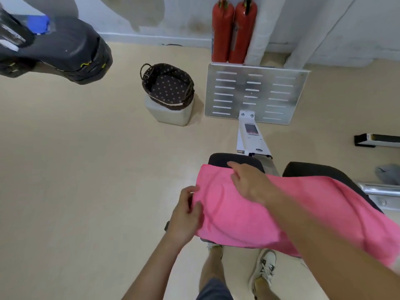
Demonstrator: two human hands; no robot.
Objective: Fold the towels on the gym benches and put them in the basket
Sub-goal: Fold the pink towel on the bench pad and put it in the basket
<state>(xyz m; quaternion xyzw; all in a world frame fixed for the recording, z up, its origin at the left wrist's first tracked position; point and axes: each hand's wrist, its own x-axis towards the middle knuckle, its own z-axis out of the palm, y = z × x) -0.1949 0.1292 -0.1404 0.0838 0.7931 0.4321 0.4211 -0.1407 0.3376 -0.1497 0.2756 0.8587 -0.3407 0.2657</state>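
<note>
A pink towel [249, 215] lies spread over a black padded gym bench [236, 162], covering most of it. My left hand [186, 210] holds the towel's left edge, thumb and fingers curled around the fabric. My right hand [246, 180] rests flat on top of the towel near its far edge, fingers straight. A dark brown dotted basket [167, 86] with nothing in it stands on a white block [166, 115] on the floor, ahead and to the left. A grey towel [387, 173] shows at the right edge.
A slotted metal plate [255, 93] and white machine frame stand ahead of the bench. Two red fire extinguishers [233, 31] lean at the wall. Another black padded bench [65, 50] with a blue cloth [39, 24] is at top left. My legs and shoes are below.
</note>
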